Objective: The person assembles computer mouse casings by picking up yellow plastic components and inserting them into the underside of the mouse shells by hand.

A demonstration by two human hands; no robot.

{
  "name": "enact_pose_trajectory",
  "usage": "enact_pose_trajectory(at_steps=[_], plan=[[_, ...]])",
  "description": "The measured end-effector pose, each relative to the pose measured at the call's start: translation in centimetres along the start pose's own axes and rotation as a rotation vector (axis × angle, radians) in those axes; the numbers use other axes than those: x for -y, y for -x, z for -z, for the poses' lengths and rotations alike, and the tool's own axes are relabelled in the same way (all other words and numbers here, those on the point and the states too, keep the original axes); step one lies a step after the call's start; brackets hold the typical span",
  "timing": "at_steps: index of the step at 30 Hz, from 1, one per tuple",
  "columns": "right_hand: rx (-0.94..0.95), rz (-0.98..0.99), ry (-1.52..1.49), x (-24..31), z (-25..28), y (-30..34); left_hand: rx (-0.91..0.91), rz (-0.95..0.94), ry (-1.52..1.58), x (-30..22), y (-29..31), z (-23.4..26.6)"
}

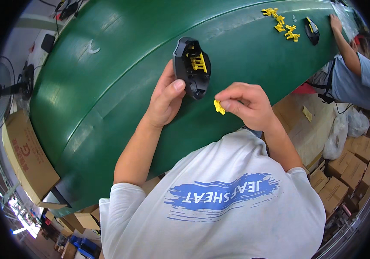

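My left hand [166,97] is closed round a black plastic housing [203,80], held up over the green work surface [120,56] with its hollow side showing. Inside the housing sits a yellow plastic clip [198,63]. Just right of it, my right hand [247,103] pinches a small yellow plastic piece [219,107] between thumb and fingers, apart from the housing. Several more yellow plastic pieces [291,33] lie loose at the far right of the surface, beside another black housing [311,30] with a yellow part on it.
A co-worker's arm [346,43] rests on the far right edge. A white curved scrap [92,47] lies at the far left. Cardboard boxes stand at the left [29,155] and lower right [346,168], with a fan [3,93] beyond the left edge.
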State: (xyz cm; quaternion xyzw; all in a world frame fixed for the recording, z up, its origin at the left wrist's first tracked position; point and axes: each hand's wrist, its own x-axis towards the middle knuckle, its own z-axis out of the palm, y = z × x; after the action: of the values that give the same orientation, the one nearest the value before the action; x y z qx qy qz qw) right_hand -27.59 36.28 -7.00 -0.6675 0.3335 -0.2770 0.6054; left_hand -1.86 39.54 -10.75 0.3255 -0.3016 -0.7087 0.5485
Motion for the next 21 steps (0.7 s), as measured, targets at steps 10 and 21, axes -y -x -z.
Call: enact_pose_trajectory(at_steps=[10, 21], plan=[[-0.094, 0.402, 0.199, 1.1, 0.9, -0.8, 0.124, 0.000, 0.078, 0.1, 0.5, 0.0], [-0.406, 0.543, 0.463, 3.9, -1.8, -0.9, 0.141, -0.035, -0.013, 1.1, 1.1, -0.7]])
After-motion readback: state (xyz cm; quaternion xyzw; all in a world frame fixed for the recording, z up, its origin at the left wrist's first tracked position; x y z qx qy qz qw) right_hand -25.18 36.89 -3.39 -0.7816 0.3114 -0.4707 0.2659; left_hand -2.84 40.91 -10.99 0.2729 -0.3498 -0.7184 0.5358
